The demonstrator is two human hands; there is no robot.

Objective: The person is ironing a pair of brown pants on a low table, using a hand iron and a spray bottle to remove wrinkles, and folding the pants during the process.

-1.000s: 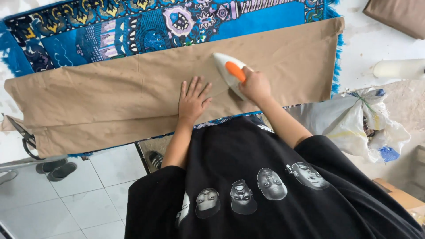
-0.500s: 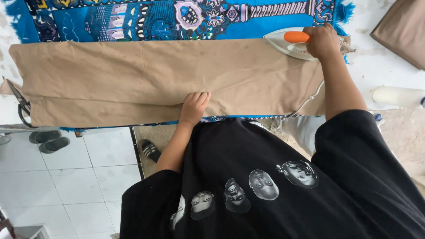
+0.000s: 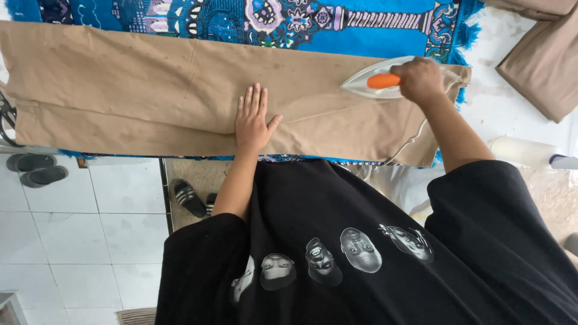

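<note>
Head view: the clothes iron (image 3: 378, 81) is now seen at the far right end of the tan fabric (image 3: 150, 90), having been carried there from the middle within the last second; the right hand (image 3: 421, 78) is closed around its orange handle. The left hand (image 3: 253, 117) has been shifted slightly and lies flat, fingers spread, pressed on the cloth near its near edge, holding nothing. From this the stroke is judged to have reached the cloth's end. The fabric is spread across a bench covered by a blue patterned cloth (image 3: 337, 24). Counted: one iron, one spread fabric, two folded tan pieces (image 3: 542, 66) at far right, four sandals (image 3: 36, 168) on the floor.
</note>
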